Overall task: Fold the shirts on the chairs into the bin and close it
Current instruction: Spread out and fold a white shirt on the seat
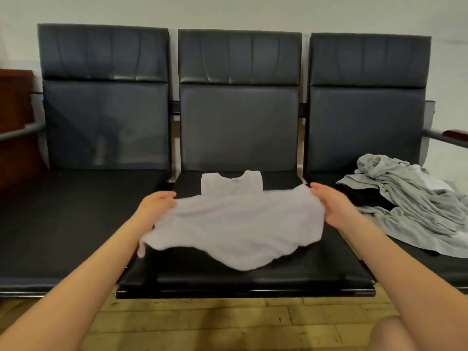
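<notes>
We look down on a row of three dark padded chairs against a pale wall, where a white shirt is held over the seat of the middle chair. The left hand grips the shirt's left edge, its fingers curled over the cloth with the fabric passing beneath them; the right hand grips the right edge, its fingers closed on the upper corner. Between the two hands the lower part of the shirt hangs in a loose, blurred sweep raised off the seat, its near hem sagging toward us. The collar end lies flat on the seat farther back, neckline toward the backrest, beyond both sets of fingers. Both bare forearms reach in from the lower corners of the view.

On the seat of the right chair, just beside the right hand but apart from it, a crumpled heap of grey shirts lies with something dark partly under it. The left chair stands beside a reddish wooden piece at the frame's edge. A light wooden floor shows below the seats. We see no bin from this angle.
</notes>
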